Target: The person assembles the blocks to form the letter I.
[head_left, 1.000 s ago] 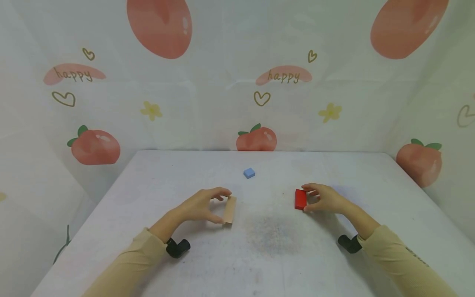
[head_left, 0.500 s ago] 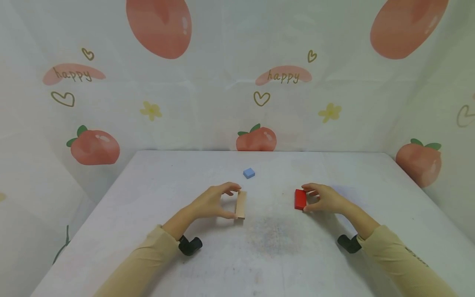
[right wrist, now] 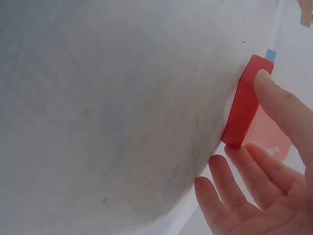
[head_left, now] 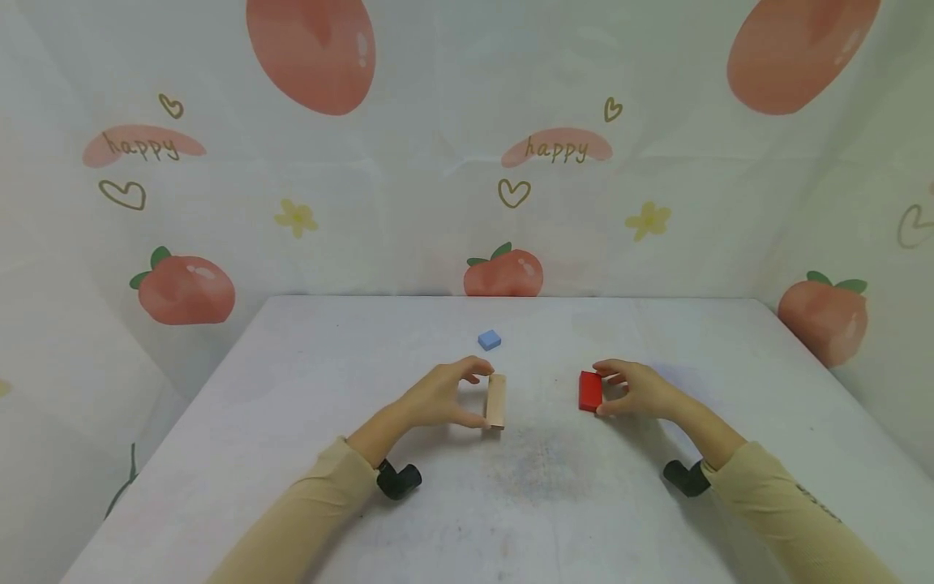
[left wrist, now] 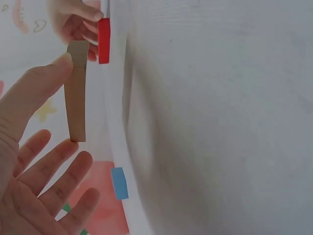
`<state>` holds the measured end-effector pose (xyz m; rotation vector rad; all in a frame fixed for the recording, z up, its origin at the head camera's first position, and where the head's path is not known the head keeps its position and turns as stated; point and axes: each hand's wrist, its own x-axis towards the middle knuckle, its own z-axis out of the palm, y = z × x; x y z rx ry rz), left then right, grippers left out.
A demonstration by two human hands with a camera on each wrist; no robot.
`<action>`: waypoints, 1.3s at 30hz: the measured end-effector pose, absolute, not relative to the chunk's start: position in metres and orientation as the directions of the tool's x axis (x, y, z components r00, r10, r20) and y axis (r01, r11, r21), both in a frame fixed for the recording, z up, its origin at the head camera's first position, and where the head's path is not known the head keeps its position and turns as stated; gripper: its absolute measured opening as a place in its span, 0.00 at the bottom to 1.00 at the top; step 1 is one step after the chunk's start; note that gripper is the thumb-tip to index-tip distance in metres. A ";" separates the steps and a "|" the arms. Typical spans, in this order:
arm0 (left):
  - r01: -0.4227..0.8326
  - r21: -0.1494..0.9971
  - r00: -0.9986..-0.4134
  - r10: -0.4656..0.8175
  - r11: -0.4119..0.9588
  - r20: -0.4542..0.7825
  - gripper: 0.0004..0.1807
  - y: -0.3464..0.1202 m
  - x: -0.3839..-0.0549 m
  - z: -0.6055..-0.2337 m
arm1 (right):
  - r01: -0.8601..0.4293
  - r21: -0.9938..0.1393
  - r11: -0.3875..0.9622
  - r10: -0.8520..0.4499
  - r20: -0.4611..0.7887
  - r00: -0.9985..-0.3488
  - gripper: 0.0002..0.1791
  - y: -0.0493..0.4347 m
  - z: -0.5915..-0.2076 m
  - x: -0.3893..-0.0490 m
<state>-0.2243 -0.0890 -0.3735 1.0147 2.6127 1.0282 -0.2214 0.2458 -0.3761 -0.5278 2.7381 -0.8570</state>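
My left hand (head_left: pixel 441 394) pinches a plain wooden block (head_left: pixel 496 401) by its two ends, thumb at the near end and a fingertip at the far one. In the left wrist view the wooden block (left wrist: pixel 77 100) is apart from the table, its shadow lying to one side. To the right, a red block (head_left: pixel 590 392) is pinched lengthwise between thumb and fingertip of my right hand (head_left: pixel 642 391). The right wrist view shows the red block (right wrist: pixel 243 106) close to the tabletop; whether it touches is unclear. A gap separates the two blocks.
A small blue block (head_left: pixel 490 340) lies on the white table (head_left: pixel 350 341), beyond the wooden block. Behind the table hangs a white curtain (head_left: pixel 409 186) printed with fruit, hearts and lettering. Each wrist wears a black device (head_left: pixel 399 480).
My left hand has carried the wooden block to the right and slightly away from me, closer to the red block. My right hand and the red block have stayed in place.
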 end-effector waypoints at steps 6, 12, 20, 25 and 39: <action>0.522 0.640 -0.770 0.634 0.564 0.069 0.37 -0.079 -0.225 -0.375 | -0.271 -0.577 0.771 -0.401 -0.108 -0.910 0.38 0.245 -0.376 -0.222; 0.516 0.632 -0.778 0.625 0.578 0.063 0.37 -0.071 -0.229 -0.379 | -0.275 -0.572 0.773 -0.402 -0.106 -0.910 0.38 0.246 -0.376 -0.223; 0.504 0.639 -0.781 0.623 0.582 0.048 0.36 -0.058 -0.234 -0.378 | -0.265 -0.578 0.772 -0.397 -0.112 -0.911 0.37 0.246 -0.376 -0.222; 0.498 0.632 -0.784 0.620 0.594 0.035 0.36 -0.053 -0.236 -0.379 | -0.253 -0.584 0.771 -0.390 -0.119 -0.913 0.37 0.245 -0.375 -0.221; 0.483 0.635 -0.793 0.609 0.603 0.024 0.34 -0.040 -0.241 -0.383 | -0.265 -0.583 0.768 -0.396 -0.107 -0.912 0.37 0.245 -0.375 -0.221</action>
